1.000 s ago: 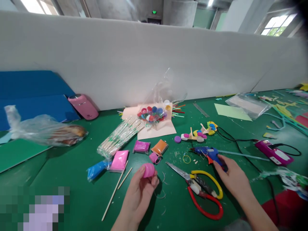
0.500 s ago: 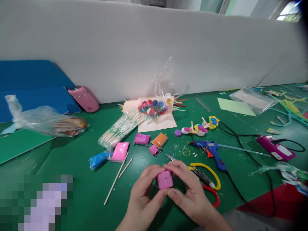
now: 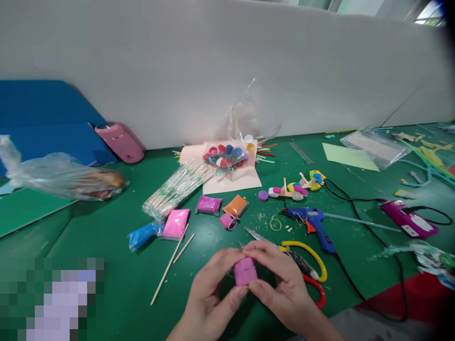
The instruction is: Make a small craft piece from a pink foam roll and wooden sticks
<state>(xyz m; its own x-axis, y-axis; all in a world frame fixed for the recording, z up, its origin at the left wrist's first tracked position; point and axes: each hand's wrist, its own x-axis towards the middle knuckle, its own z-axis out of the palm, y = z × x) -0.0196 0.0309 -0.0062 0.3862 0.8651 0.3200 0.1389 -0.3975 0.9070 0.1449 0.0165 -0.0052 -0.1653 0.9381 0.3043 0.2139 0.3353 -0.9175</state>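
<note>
Between both hands is a small pink block (image 3: 245, 271), rounded at the edges, with a seam running across its middle. My left hand (image 3: 215, 284) pinches its left side, with the thumb at the bottom and the fingertips at the top. On the other side, my right hand (image 3: 279, 282) grips it the same way, thumb below and fingers above. Scissors with a red and a yellow handle (image 3: 313, 255) lie partly hidden behind my right hand. A smaller pink piece with a dark ring (image 3: 228, 221) rests on the table beyond my fingers.
A blue glue gun (image 3: 313, 222) with its black cord lies right of centre. Clay packets in pink (image 3: 176, 223), orange (image 3: 236, 206) and blue (image 3: 142, 235) sit near wooden sticks (image 3: 170, 263). Farther back are a bag of bottle caps (image 3: 225, 158) and a pink flask (image 3: 120, 142).
Both hands and the pink block appear slightly lower in the view, and the block is tilted a little differently. The hold on it stays the same. The camera view has shifted slightly.
</note>
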